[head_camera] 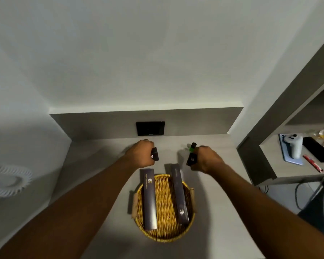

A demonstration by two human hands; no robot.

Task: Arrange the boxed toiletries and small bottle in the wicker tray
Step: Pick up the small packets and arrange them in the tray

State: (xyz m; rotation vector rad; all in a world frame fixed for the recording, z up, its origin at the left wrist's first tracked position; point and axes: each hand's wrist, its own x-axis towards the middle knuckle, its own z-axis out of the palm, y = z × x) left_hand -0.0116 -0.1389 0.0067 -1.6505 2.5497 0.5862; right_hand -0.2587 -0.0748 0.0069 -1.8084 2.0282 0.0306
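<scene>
A round yellow wicker tray (165, 236) sits on the grey counter in front of me. Two long dark boxes lie in it, one on the left (149, 199) and one on the right (180, 195), their far ends sticking out over the rim. Beyond the tray, my left hand (141, 153) is closed around a small dark box (155, 154). My right hand (208, 158) grips another small dark box (191, 159). A small green bottle with a black cap (192, 147) stands just behind the right hand.
A black wall socket plate (150, 128) is set in the grey backsplash behind the hands. To the right, a lower shelf holds a white controller (295, 146), a black phone (317, 149) and a red pen (312, 163). A white ribbed hose (13, 182) hangs at the left.
</scene>
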